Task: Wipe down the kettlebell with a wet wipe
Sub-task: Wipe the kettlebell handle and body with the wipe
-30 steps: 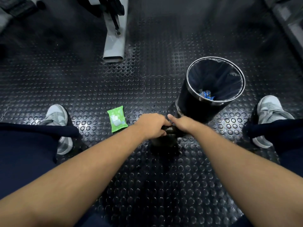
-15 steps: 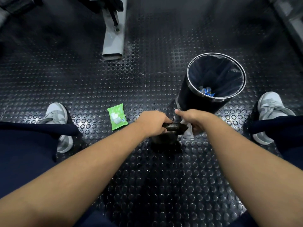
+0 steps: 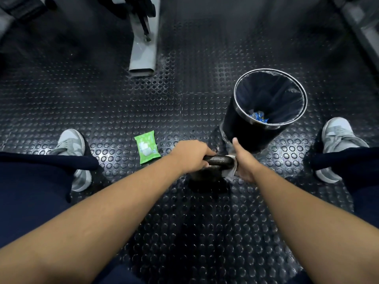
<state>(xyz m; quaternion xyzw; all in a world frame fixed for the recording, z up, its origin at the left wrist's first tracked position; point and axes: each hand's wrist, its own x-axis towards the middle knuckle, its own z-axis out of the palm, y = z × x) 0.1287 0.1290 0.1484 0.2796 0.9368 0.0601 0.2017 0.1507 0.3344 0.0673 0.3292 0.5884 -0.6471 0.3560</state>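
Observation:
A black kettlebell (image 3: pixel 219 160) stands on the studded rubber floor between my feet. My left hand (image 3: pixel 190 155) is closed around the left end of its handle. My right hand (image 3: pixel 244 160) presses a white wet wipe (image 3: pixel 232 171) against the right end of the handle, thumb pointing up. The wipe hangs down beside the kettlebell's body, most of which is hidden under my hands. A green wet wipe pack (image 3: pixel 146 149) lies flat on the floor just left of my left hand.
A black waste bin (image 3: pixel 246 124) with a metal rim and a dark liner stands right behind the kettlebell, a blue wrapper inside. My grey shoes (image 3: pixel 71 144) (image 3: pixel 338 138) flank the spot. A grey machine leg (image 3: pixel 143 52) stands farther back.
My right hand has slid with the wipe from the handle's middle to its right end, uncovering the bar. My left hand has kept its grip.

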